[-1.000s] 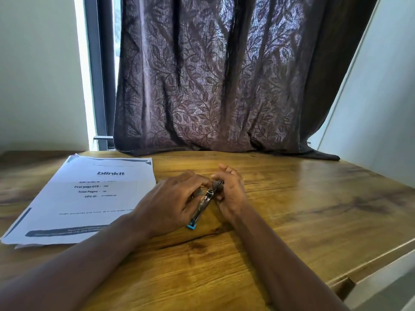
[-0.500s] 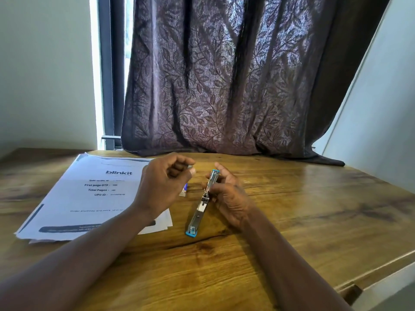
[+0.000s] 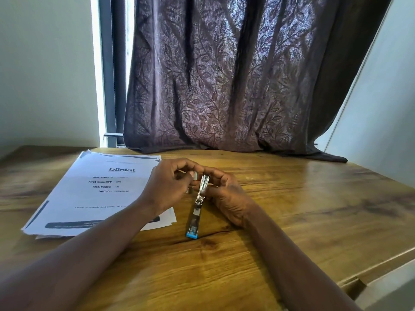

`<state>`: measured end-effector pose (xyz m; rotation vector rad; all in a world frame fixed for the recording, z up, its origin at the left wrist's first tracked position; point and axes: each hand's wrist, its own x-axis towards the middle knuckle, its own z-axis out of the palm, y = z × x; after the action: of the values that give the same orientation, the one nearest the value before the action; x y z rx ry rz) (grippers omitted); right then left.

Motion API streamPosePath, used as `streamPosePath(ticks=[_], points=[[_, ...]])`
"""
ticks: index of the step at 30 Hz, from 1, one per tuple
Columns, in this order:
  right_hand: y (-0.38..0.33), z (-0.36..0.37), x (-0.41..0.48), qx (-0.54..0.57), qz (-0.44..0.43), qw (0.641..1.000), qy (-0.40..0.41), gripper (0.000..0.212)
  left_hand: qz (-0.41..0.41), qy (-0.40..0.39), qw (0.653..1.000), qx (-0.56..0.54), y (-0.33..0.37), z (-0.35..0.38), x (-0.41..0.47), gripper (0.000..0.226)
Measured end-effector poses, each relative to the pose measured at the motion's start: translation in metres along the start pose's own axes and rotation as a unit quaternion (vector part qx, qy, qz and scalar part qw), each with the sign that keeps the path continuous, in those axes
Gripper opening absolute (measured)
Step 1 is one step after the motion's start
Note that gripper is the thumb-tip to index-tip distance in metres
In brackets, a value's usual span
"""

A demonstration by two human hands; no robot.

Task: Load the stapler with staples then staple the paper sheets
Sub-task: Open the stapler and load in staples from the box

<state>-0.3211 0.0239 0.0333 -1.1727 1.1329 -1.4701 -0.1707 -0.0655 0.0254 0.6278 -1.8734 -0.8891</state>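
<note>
The small metal stapler with a light blue end point(image 3: 197, 207) lies opened on the brown wooden table point(image 3: 303, 205), and the right hand point(image 3: 226, 196) pinches its raised far part. Just left of it, the left hand point(image 3: 167, 189) pinches a small pale piece, too blurred to name, and the stack of white printed paper sheets point(image 3: 98, 191) lies under and left of this hand

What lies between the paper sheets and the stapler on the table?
In the head view, the left hand lies there, its wrist over the right edge of the paper sheets, its fingers meeting the far end of the stapler. Nearer, only bare table.
</note>
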Motion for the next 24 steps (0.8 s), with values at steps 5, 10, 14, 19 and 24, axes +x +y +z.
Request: streamPosePath(ticks=[5,10,14,19,24], points=[[0.0001,0.0022,-0.0001,-0.001,0.0,1.0,-0.016,0.044,0.02,-0.026,0.999,0.027,-0.0011,-0.0011,-0.0051,0.022],[0.0,0.0052,0.0041,-0.01,0.012,1.0,0.014,0.039,0.052,-0.035,0.997,0.047,-0.0012,-0.0027,-0.0052,0.021],[0.0029,0.004,0.0019,-0.043,-0.002,0.999,0.017,0.036,0.078,-0.052,0.992,0.086,-0.0005,-0.0005,-0.0075,0.021],[0.0051,0.0028,0.0039,-0.073,-0.013,0.997,0.038,0.045,0.079,-0.054,0.99,0.106,-0.0005,-0.0002,-0.0071,0.022],[0.0056,0.0012,0.0057,-0.088,0.003,0.995,0.046,0.036,0.083,-0.044,0.99,0.106,-0.002,0.0011,-0.0076,0.022]])
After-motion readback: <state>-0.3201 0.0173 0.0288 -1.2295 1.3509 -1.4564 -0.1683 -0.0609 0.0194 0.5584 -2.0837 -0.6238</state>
